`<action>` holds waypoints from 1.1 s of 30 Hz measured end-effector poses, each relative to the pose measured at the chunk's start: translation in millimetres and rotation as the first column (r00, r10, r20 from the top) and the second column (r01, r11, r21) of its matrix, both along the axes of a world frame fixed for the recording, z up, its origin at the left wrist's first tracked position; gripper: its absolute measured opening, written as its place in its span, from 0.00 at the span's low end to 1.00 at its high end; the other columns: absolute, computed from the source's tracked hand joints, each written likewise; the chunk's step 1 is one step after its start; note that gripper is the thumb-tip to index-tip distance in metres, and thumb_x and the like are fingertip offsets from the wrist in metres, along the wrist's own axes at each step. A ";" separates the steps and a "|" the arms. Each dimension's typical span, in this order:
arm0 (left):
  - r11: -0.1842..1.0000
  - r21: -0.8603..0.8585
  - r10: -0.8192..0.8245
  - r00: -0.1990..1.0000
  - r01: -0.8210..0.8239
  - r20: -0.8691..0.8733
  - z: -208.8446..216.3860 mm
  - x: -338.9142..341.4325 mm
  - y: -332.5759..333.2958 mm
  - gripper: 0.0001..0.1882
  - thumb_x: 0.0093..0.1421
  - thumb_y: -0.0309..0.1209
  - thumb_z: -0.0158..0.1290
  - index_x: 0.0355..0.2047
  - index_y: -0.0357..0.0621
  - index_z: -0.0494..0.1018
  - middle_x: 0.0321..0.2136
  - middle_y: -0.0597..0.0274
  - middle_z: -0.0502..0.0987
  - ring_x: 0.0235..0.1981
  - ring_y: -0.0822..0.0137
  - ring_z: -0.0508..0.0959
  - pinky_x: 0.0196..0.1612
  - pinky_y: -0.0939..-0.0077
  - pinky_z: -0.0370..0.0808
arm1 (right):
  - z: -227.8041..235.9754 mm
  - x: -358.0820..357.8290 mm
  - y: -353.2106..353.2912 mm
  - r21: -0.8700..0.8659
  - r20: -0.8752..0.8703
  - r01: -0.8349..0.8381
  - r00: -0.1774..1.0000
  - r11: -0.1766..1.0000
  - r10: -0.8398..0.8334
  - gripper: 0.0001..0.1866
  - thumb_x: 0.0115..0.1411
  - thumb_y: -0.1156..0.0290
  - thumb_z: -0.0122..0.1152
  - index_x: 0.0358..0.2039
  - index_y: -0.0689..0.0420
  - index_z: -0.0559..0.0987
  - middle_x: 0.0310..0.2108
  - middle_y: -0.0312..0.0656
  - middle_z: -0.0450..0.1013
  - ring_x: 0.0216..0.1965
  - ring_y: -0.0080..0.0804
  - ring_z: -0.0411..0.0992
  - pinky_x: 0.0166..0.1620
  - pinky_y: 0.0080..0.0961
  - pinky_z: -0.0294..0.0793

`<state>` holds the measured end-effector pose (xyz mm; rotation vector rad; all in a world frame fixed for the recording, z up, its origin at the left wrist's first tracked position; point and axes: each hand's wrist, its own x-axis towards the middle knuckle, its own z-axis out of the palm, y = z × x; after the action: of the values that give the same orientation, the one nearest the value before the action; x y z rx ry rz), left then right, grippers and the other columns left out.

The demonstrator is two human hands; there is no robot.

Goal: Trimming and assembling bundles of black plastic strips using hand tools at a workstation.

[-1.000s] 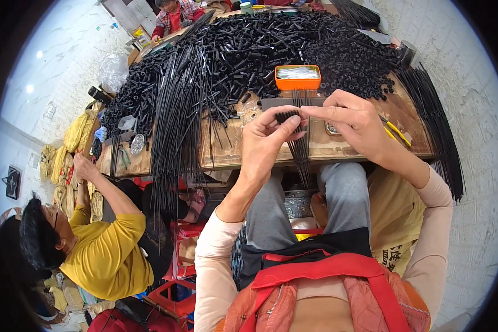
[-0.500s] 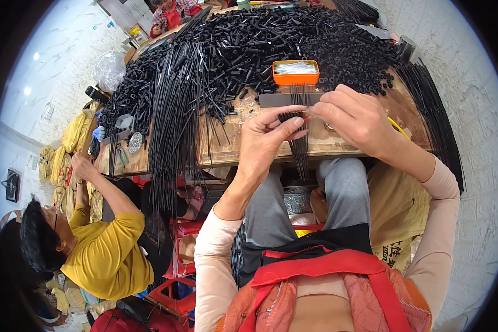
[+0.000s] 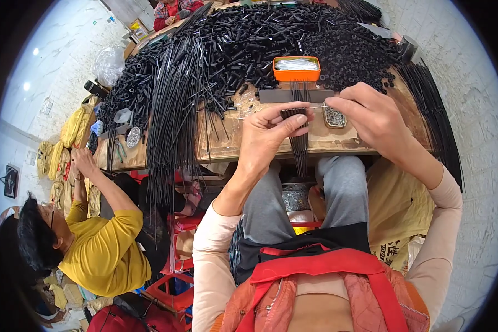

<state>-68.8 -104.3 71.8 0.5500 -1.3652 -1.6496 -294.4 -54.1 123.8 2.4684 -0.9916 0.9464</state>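
Note:
My left hand (image 3: 260,135) is closed on a bundle of thin black rods (image 3: 299,155), thumb and fingers pressing them side by side in a flat row. The rods run past my hand both toward the table and down over its edge. To the right, my right hand (image 3: 373,119) is closed in a pinch on a thin pale wire (image 3: 317,107). The wire stretches level from the row of rods to my right fingertips; whether it passes through the rods is too small to tell. A small tin (image 3: 335,126) of shiny metal bits sits beneath my right fingers.
An orange box (image 3: 296,76) of thin white sticks stands behind a dark grey bar (image 3: 271,96). Black tubes (image 3: 243,39) and rings (image 3: 348,55) are heaped behind. Long black rods (image 3: 174,110) overhang the table (image 3: 227,146) on the left. A co-worker in yellow (image 3: 102,249) sits left.
My right hand has moved slightly right, away from my left, so more of the wire shows between them. The tin of metal bits has come into sight. My left hand keeps its hold.

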 end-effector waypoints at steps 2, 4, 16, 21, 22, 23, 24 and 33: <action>1.000 0.006 0.011 1.000 -0.011 -0.010 -1.4 2.2 -0.4 0.14 0.61 0.20 0.52 0.48 0.32 0.73 0.40 0.49 0.79 0.43 0.60 0.80 0.47 0.67 0.81 | -0.8 1.4 -5.6 0.080 0.003 -0.005 1.000 0.997 0.005 0.17 0.50 0.82 0.60 0.42 0.61 0.79 0.30 0.42 0.71 0.28 0.34 0.71 0.31 0.26 0.71; 0.999 0.030 0.015 0.999 -0.014 -0.037 -3.2 3.9 -0.7 0.14 0.61 0.20 0.52 0.48 0.31 0.73 0.40 0.48 0.79 0.43 0.59 0.80 0.47 0.67 0.81 | 5.5 8.2 -3.2 0.213 0.070 -0.004 0.998 0.977 -0.011 0.16 0.51 0.81 0.60 0.43 0.60 0.79 0.29 0.41 0.72 0.28 0.32 0.71 0.31 0.26 0.71; 0.672 -0.690 0.493 0.532 0.269 0.688 -75.5 11.9 -7.2 0.41 0.41 0.39 0.68 0.58 0.48 0.68 0.53 0.51 0.71 0.53 0.52 0.71 0.56 0.60 0.69 | 4.2 -14.2 -56.4 0.438 0.410 -0.020 0.894 0.899 -0.180 0.13 0.59 0.74 0.56 0.45 0.59 0.78 0.30 0.43 0.75 0.29 0.30 0.73 0.35 0.23 0.71; 0.479 -0.784 0.551 0.561 0.394 0.618 -116.0 0.6 -19.5 0.47 0.41 0.42 0.67 0.63 0.58 0.61 0.63 0.51 0.59 0.64 0.51 0.59 0.64 0.57 0.58 | -87.3 -55.5 -109.8 0.625 0.133 0.124 0.956 0.770 -0.261 0.11 0.61 0.70 0.55 0.39 0.61 0.79 0.31 0.46 0.75 0.32 0.37 0.74 0.38 0.29 0.72; 0.456 -0.802 0.554 0.583 0.385 0.595 -114.3 -2.1 -23.6 0.42 0.43 0.43 0.65 0.60 0.54 0.65 0.63 0.51 0.59 0.65 0.52 0.58 0.65 0.57 0.58 | -89.4 -53.2 -117.0 0.570 0.104 0.136 0.966 0.811 -0.235 0.10 0.60 0.69 0.55 0.37 0.61 0.79 0.31 0.47 0.75 0.32 0.40 0.74 0.38 0.31 0.72; 0.458 -0.802 0.552 0.585 0.382 0.594 -117.3 -3.6 -26.5 0.42 0.43 0.43 0.65 0.60 0.54 0.65 0.63 0.51 0.59 0.65 0.52 0.58 0.65 0.57 0.58 | -91.1 -50.3 -125.2 0.511 0.074 0.142 0.975 0.848 -0.208 0.10 0.60 0.69 0.55 0.36 0.61 0.79 0.31 0.48 0.75 0.32 0.43 0.74 0.38 0.33 0.72; 0.463 -0.806 0.533 0.612 0.368 0.585 -121.8 -3.4 -26.9 0.39 0.43 0.42 0.65 0.58 0.54 0.67 0.64 0.52 0.58 0.65 0.52 0.59 0.65 0.57 0.58 | -92.3 -48.8 -137.3 0.495 0.087 0.141 0.974 0.857 -0.210 0.10 0.59 0.68 0.56 0.35 0.61 0.79 0.32 0.48 0.76 0.34 0.47 0.74 0.38 0.35 0.73; 0.461 -0.696 0.527 0.462 0.550 0.714 -109.0 -15.2 -43.1 0.39 0.49 0.50 0.59 0.63 0.63 0.61 0.67 0.52 0.49 0.68 0.52 0.50 0.67 0.49 0.49 | -128.2 -41.4 -267.8 0.353 -0.085 0.337 0.941 0.873 -0.329 0.10 0.54 0.67 0.57 0.32 0.59 0.80 0.30 0.49 0.76 0.36 0.51 0.75 0.39 0.44 0.74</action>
<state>-83.9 -147.4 -37.2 0.7536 -2.7796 -0.1599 -335.8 -321.9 -4.5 2.4548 -1.6496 0.6669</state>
